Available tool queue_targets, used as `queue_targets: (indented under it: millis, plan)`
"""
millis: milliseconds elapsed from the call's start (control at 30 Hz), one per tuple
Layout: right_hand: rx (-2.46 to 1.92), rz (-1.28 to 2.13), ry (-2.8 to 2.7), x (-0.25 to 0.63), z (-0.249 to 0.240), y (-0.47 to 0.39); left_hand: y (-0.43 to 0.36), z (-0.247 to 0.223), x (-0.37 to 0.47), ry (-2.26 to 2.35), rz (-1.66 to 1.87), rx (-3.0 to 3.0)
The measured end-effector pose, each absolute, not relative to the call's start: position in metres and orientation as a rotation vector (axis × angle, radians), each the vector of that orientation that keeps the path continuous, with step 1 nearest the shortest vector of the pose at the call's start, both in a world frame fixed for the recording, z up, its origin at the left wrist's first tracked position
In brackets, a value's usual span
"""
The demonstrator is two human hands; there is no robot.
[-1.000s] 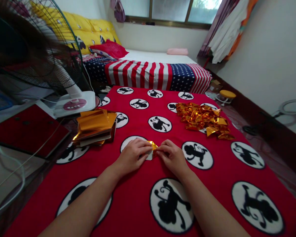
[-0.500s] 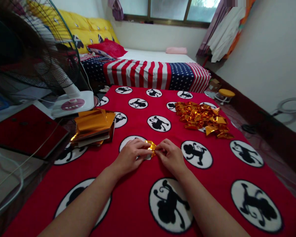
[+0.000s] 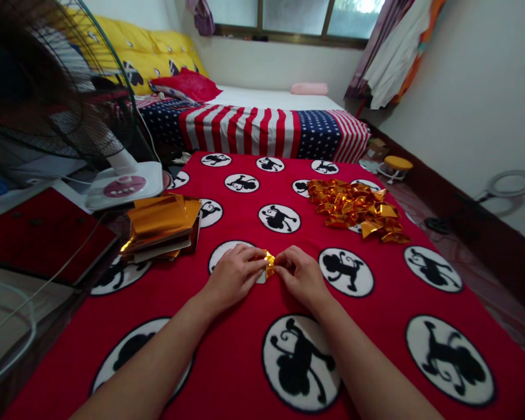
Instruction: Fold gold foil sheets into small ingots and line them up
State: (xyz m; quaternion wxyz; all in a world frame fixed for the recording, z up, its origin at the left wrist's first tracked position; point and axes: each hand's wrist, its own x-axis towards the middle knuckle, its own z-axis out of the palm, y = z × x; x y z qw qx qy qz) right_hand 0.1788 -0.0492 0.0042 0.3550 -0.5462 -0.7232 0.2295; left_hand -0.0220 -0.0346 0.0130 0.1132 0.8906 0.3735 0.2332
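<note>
We note both hands low over the desk [image 3: 376, 321], which is spread with red cloth printed with black monkey figures in white rounds. Between them, near the middle, lies a small gold foil piece [image 3: 269, 262], partly folded, a pale edge showing below. Left hand [image 3: 234, 275]: grip closed on the piece's left side, fingers laid across it. Right hand [image 3: 301, 274]: grip nearly closed, thumb and forefinger tips a slight gap apart at the piece's right edge; we cannot tell whether foil is pinched there. To the left we record a stack of gold sheets [image 3: 163, 219], edges uneven, just in front of the fan base [image 3: 125, 185]. Farther off on the right, a loose heap of folded foil shapes [image 3: 354, 204] rests on the cloth, well apart from the hands.
</note>
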Motion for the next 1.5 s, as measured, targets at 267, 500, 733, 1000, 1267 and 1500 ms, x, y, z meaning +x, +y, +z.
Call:
queue_targets:
  millis: [267,500,733,1000,1267,1500]
  plan:
    - [-1.370,0.693,-1.815,0.183,0.002,-0.046,-0.035,0.012,-0.011,1.199,0.816,2.503]
    - [-1.312,0.759,-1.826,0.186,0.005,-0.045,-0.035,0.009,-0.004,1.287,0.904,2.422]
    - [-1.291,0.770,-1.838,0.190,0.008,-0.045,-0.035,0.011,0.000,1.350,0.876,2.363]
    - [-1.312,0.768,-1.837,0.190,0.011,-0.045,-0.032,0.010,0.005,1.422,0.822,2.342]
    - [-1.259,0.584,-1.979,0.192,0.007,-0.045,-0.033,0.008,0.004,1.377,0.821,2.383]
    - [-1.234,0.598,-1.956,0.191,0.006,-0.048,-0.031,0.005,0.003,1.378,0.846,2.317]
